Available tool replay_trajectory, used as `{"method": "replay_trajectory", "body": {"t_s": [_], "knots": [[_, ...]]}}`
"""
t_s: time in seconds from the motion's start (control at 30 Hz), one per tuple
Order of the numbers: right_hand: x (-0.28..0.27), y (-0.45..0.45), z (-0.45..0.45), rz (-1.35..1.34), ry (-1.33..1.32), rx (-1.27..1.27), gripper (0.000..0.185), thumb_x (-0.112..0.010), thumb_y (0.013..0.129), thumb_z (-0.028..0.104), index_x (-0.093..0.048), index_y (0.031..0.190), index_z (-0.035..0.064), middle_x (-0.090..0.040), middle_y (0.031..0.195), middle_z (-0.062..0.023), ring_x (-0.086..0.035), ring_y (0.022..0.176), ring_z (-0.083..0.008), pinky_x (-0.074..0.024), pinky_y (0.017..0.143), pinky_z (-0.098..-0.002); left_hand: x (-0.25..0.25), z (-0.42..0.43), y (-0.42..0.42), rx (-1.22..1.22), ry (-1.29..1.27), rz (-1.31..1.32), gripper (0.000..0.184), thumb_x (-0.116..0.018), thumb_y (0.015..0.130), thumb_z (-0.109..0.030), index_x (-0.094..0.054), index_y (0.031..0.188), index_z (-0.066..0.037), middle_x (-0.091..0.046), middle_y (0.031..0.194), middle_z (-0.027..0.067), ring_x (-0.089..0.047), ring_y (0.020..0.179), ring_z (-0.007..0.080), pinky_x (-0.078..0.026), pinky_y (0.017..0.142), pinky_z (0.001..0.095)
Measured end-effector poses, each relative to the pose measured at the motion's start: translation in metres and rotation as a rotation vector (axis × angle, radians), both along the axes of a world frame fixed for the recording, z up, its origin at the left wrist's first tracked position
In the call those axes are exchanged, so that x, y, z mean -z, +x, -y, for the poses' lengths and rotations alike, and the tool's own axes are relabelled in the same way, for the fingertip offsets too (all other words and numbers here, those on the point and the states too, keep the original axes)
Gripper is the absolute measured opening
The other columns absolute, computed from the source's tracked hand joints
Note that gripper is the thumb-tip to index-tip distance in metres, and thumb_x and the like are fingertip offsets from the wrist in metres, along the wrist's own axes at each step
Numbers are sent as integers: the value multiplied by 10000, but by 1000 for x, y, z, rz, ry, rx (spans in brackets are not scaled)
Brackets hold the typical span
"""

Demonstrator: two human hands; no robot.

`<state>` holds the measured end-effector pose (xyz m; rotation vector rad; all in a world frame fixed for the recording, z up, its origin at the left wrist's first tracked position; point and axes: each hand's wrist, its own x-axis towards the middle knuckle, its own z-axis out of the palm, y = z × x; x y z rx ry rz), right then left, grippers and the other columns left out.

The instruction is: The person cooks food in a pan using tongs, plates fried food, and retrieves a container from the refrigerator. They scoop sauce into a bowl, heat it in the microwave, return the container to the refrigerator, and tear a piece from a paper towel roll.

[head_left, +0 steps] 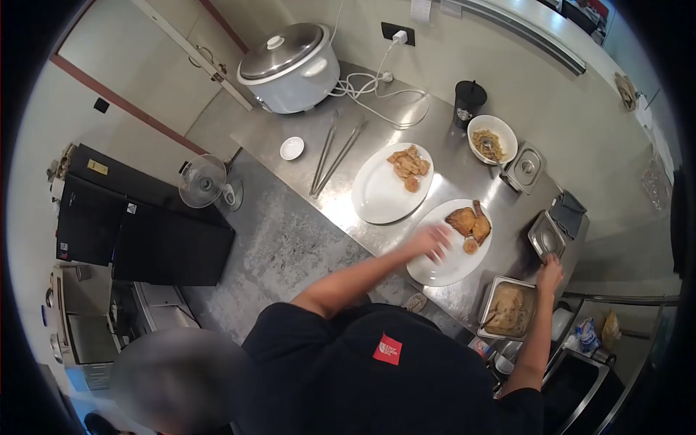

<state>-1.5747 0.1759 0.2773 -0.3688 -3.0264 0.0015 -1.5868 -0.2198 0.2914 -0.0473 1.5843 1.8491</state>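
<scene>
My left hand (pixel 433 243), smeared by motion, is over an oval white plate (pixel 435 274). Its fingers look apart, and I see nothing in them. Browned pieces of chicken (pixel 471 219) and a small round fried piece (pixel 470 246) lie on that plate. My right hand (pixel 550 274) is closed at the near edge of a small steel pan (pixel 545 235); what its fingers grip is hidden. Left of my right forearm stands a larger steel pan (pixel 507 312) with pale brown food. Beside the first plate is a second oval plate (pixel 373 192) bearing sliced fried pieces (pixel 409 167).
Tongs (pixel 337 159) and a small white dish (pixel 291 148) lie on the steel table. Behind are a rice cooker (pixel 290 69), a black tumbler (pixel 469 101), a bowl of noodles (pixel 491 141) and a lidded steel container (pixel 523 170). A fan (pixel 203 181) stands left.
</scene>
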Motion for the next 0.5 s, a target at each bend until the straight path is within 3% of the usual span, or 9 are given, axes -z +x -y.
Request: {"method": "replay_trajectory", "body": {"t_s": [0.03, 0.07, 0.1, 0.13, 0.2, 0.23, 0.3, 0.4, 0.5], "knots": [[1, -3, -1, 15, 2, 7, 159, -528, 760, 100, -563, 915, 103, -565, 1050, -117, -531, 966, -327, -371, 829, -547, 12, 50, -19, -182, 78, 48, 318, -521, 770, -48, -458, 1081, -31, -582, 913, 139, -626, 657, 250, -535, 509, 345], [1, -10, -4, 101, -19, 64, 133, -528, 760, 109, -581, 882, 98, -580, 1007, -119, -540, 947, -324, -381, 812, -545, 19, 97, -29, -324, -119, -163, 278, -458, 820, -79, -406, 1088, -24, -586, 859, 125, -612, 607, 237, -524, 476, 332], [1, -12, -6, 187, -41, 136, 116, -528, 759, 118, -598, 849, 93, -595, 965, -122, -548, 927, -321, -392, 795, -543, 10, 145, -45, -537, -234, -21, 249, -442, 841, -112, -409, 1073, -27, -581, 857, 132, -612, 621, 238, -519, 476, 330], [2, -11, -6, 131, -83, 142, 120, -528, 760, 128, -607, 844, 92, -601, 930, -127, -553, 911, -318, -404, 789, -523, 1, 189, -47, -692, -274, -77, 244, -428, 860, -145, -416, 1079, -38, -580, 852, 137, -610, 639, 236, -512, 471, 328], [-26, -3, 12, 26, -136, 173, 154, -527, 767, 145, -611, 876, 76, -601, 910, -138, -559, 893, -310, -427, 789, -445, 49, 296, -68, -793, -489, -182, 317, -466, 835, -120, -377, 1136, -70, -570, 934, 147, -607, 672, 256, -520, 521, 345], [-17, 7, 7, -185, -127, 142, 187, -537, 756, 156, -601, 896, 49, -598, 928, -146, -557, 893, -311, -434, 783, -412, 37, 326, -67, -1013, -255, -65, 381, -495, 806, -87, -352, 1158, -73, -558, 936, 144, -605, 706, 272, -530, 555, 365], [-46, 37, 25, -354, -187, 208, 200, -566, 745, 170, -593, 887, 31, -595, 912, -153, -553, 876, -329, -438, 753, -402, 76, 416, -104, -1035, -313, 118, 325, -490, 799, -84, -414, 1114, -56, -555, 915, 145, -596, 716, 280, -534, 546, 374], [-99, 98, 78, -391, -261, 452, 120, -588, 716, 135, -614, 788, 43, -607, 796, -163, -582, 765, -326, -455, 676, -390, 97, 486, -139, -1071, -378, 235, 388, -388, 876, -350, -437, 1081, -25, -543, 859, 147, -566, 648, 248, -535, 548, 344], [-94, 140, 97, -263, -247, 624, 114, -603, 679, 125, -633, 772, 66, -624, 767, -152, -603, 733, -316, -481, 645, -390, 91, 480, -149, -1067, -388, 207, 405, -380, 872, -301, -429, 1059, 55, -527, 822, 161, -562, 645, 235, -534, 555, 328]]}}
